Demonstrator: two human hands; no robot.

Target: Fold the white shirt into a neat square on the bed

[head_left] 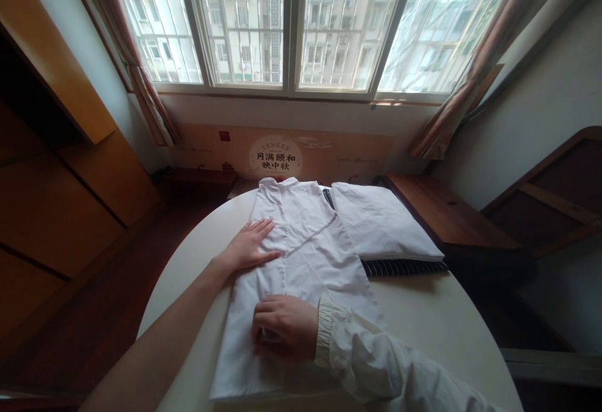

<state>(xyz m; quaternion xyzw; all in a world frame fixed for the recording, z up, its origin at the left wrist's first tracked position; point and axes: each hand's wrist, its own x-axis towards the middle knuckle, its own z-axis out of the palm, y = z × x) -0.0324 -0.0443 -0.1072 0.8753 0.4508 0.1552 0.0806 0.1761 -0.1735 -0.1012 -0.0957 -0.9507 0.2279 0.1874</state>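
Closest in, a white cuffed sleeve (362, 349) and, at its end, the right hand (282, 325), fingers curled under, knuckles up, on the lower half of the white garment (313, 246); cannot tell whether pinching cloth or merely pressing. Further up, the left hand (248, 246), spread flat and gripping nothing, palm down on the garment's left edge. Garment itself laid lengthwise on the round table (437, 330), collar toward the window, hem toward the camera. Just beside it on the right, touching or nearly so, a folded white pile (380, 224) over something striped (404, 268). Likely trouble: thin cloth sliding on the smooth top and bunching under the curled fingers; a sideways drag nudging the neighbouring pile askew; a loose hem slipping off the near edge.
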